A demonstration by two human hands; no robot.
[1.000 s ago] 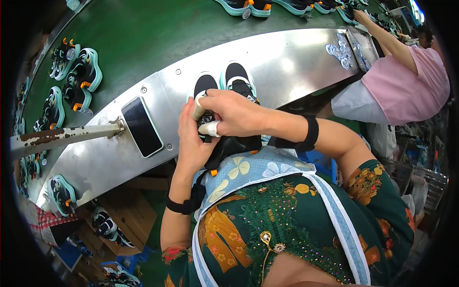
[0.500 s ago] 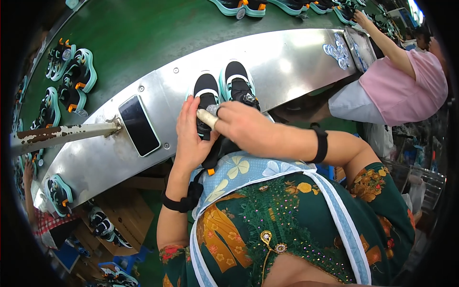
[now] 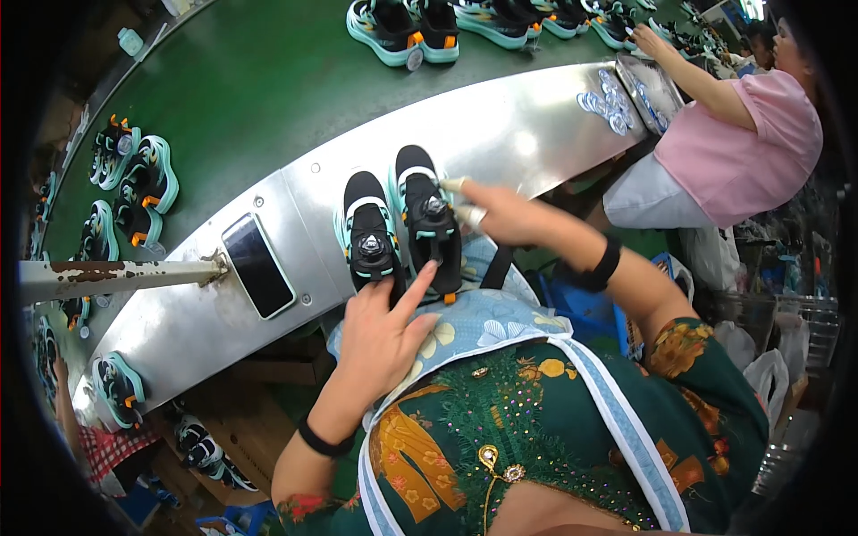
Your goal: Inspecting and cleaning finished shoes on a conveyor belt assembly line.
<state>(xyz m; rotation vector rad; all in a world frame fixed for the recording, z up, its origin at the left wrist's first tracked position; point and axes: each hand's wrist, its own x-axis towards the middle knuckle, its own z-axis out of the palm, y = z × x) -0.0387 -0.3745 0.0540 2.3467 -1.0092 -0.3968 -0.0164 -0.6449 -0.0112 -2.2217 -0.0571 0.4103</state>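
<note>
With fingers (image 3: 415,290) spread, the left hand (image 3: 380,335) is touching two likely light, soft-topped shoes (image 3: 365,223), best held by their heels (image 3: 450,271), the right hand's (image 3: 511,216) parted fingers hovering alongside.

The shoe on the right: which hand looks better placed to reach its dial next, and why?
Probably the right hand: its fingers are close beside the dial of that shoe, while the left hand sits lower, toward the shoe's heel.

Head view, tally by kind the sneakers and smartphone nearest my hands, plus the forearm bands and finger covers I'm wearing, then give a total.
Black-and-mint sneakers: 2
Smartphone: 1
Black forearm bands: 2
Pale finger covers: 2
Total: 7
</note>
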